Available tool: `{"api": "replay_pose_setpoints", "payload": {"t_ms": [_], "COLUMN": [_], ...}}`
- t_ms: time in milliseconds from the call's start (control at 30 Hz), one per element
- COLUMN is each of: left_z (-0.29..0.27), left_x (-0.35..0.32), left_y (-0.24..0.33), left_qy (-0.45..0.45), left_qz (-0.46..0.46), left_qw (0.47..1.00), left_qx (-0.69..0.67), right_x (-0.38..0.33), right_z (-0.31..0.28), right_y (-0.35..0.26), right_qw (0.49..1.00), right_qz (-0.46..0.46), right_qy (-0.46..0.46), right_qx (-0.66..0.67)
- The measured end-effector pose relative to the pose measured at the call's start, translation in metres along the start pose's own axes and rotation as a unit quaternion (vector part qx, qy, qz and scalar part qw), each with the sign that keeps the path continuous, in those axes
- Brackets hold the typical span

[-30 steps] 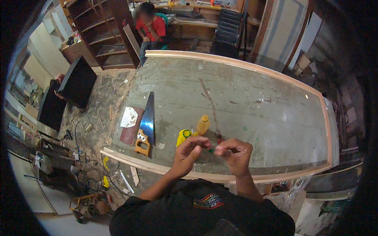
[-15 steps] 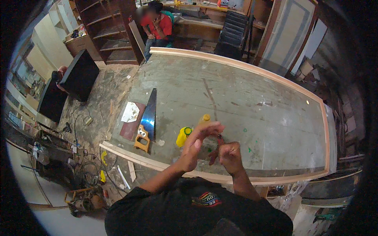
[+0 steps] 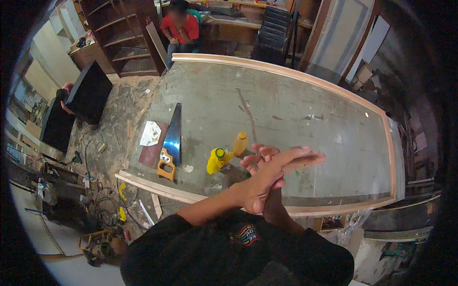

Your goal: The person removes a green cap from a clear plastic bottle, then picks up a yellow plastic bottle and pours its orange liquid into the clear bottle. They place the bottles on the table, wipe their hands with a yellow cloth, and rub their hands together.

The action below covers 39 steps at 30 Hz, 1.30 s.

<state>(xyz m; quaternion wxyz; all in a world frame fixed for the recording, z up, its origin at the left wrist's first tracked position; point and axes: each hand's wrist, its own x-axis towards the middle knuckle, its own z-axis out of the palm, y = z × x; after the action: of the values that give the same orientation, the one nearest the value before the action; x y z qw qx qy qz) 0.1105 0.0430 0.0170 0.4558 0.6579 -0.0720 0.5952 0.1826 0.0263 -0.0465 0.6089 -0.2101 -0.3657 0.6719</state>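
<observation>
My left hand (image 3: 269, 178) lies across my right hand with its fingers stretched to the right, their tips slightly blurred. Behind it, my right hand (image 3: 257, 157) shows spread fingers pointing up and left; its palm is mostly covered. The hands touch, and I see nothing held in either. Just left of them on the table stand a yellow bottle with a green cap (image 3: 215, 162) and a translucent bottle of yellowish liquid (image 3: 240, 145). Farther left lies a hand saw (image 3: 173, 138) with a wooden handle, beside a dark red sheet (image 3: 152, 153) with a white piece (image 3: 150, 133) on it.
The grey-green table (image 3: 210, 90) has pale wooden strips (image 3: 286, 74) along its edges. A person in a red shirt (image 3: 192, 28) sits at the far side. Cables (image 3: 109, 205) and scraps litter the floor at left, near black panels (image 3: 90, 93). A black chair (image 3: 273, 31) stands beyond.
My left hand has swung rightward over my right hand, and the two now cross. The right hand's closed fingers have spread. The view has shifted slightly; the bottles are now less covered.
</observation>
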Motion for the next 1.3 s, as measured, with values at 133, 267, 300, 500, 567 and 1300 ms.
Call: {"api": "replay_pose_setpoints", "payload": {"t_ms": [133, 267, 300, 500, 567, 1300], "left_z": [0.002, 0.003, 0.003, -0.007, -0.007, 0.018], "left_x": [0.01, 0.028, 0.031, 0.047, 0.055, -0.009], "left_y": [0.001, 0.005, 0.011, 0.06, 0.067, -0.058], "left_qy": [0.023, 0.085, 0.112, 0.142, 0.158, 0.321], "left_qz": [-0.035, -0.048, -0.051, -0.028, 0.001, 0.25], "left_qw": [0.999, 0.995, 0.992, 0.979, 0.976, 0.888], "left_qx": [0.028, -0.009, -0.033, -0.14, -0.148, -0.216], "right_x": [0.01, 0.01, 0.011, -0.007, -0.01, 0.027], "right_z": [-0.007, 0.008, 0.013, 0.048, 0.052, 0.041], "right_y": [-0.009, -0.014, -0.016, -0.021, -0.014, -0.027], "right_qw": [0.996, 0.997, 0.995, 0.999, 0.999, 0.999], "right_qz": [0.043, 0.051, 0.037, 0.021, -0.033, -0.019], "right_qy": [-0.02, -0.009, -0.03, -0.031, -0.027, -0.03], "right_qx": [0.075, -0.05, -0.083, -0.02, -0.032, 0.012]}}
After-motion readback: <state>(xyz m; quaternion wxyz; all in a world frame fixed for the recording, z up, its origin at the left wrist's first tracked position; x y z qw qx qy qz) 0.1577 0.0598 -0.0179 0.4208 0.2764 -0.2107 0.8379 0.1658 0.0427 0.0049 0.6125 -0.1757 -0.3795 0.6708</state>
